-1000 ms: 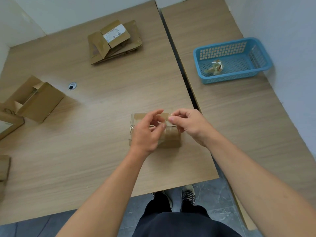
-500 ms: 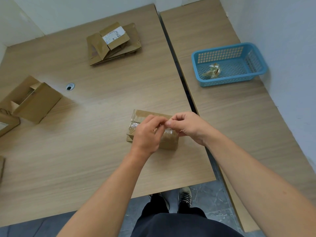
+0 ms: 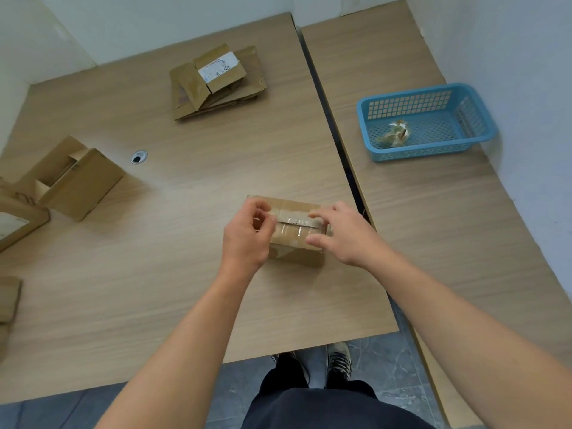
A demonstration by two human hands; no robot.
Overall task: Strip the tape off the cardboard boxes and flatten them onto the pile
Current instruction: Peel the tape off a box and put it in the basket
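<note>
- The small box [image 3: 294, 239] sits on the wood surface [image 3: 154, 274] in the middle of the frame, near the front edge.
- A shiny strip of tape [image 3: 297, 219] runs across the top of the box.
- The left hand [image 3: 247, 236] is at the left end of the box. Its fingers are curled, and the thumb and first finger pinch the left end of the tape.
- The right hand [image 3: 346, 233] is at the right end. Its fingers are spread out and nearly straight. They lie on top of the box and the thumb is at its front side.
- The pile [image 3: 216, 85] of flat boxes is in the upper middle, well apart from the hands, with a white label on top.
- An open box [image 3: 77, 181] stands at the left, and a round hole [image 3: 138, 157] is in the surface just beside it.
- A dark gap runs between this surface and a second surface [image 3: 433, 227] on the right.
- A blue basket [image 3: 427, 151] stands there in the upper right, with tape scraps [image 3: 394, 136] inside.
- Nothing lies between the small box and the pile.
- Both hands hide the ends of the small box.
- More cardboard [image 3: 15, 221] at the left edge is cut off, so I cannot tell what shape it is.
- The writing on the label is too small to read.
- Shoes [image 3: 339, 360] show on the floor below the front edge.
- Half a second ago the two hands met over the middle of the box. Now they are apart and the right fingers have opened.
</note>
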